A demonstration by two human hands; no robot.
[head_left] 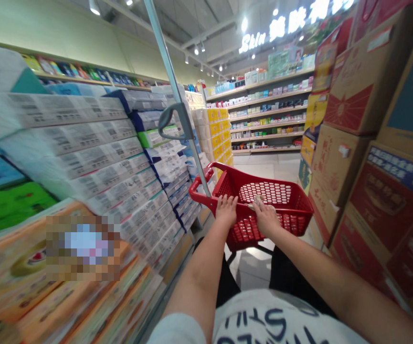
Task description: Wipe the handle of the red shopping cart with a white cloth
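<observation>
A red plastic shopping cart (259, 180) with perforated sides stands right in front of me. My left hand (227, 210) is closed over its near rim, fingers bent over the edge and close to the foot of a metal pole (172, 76). A grey loop handle (172, 122) is fixed partway up that pole. Farther right along the same rim, my right hand (267, 217) is closed, with a small pale beige thing (259, 198) at its fingertips. What that thing is cannot be made out. The cart's floor is partly hidden by its near wall.
Stacked white tissue packs (95, 148) line the left side, with orange packs (23, 267) nearer me. Cardboard cartons (349, 95) and red boxes (388, 210) rise close on the right. Beyond the cart, tiled floor (278, 167) leads to shelves of small goods (267, 110).
</observation>
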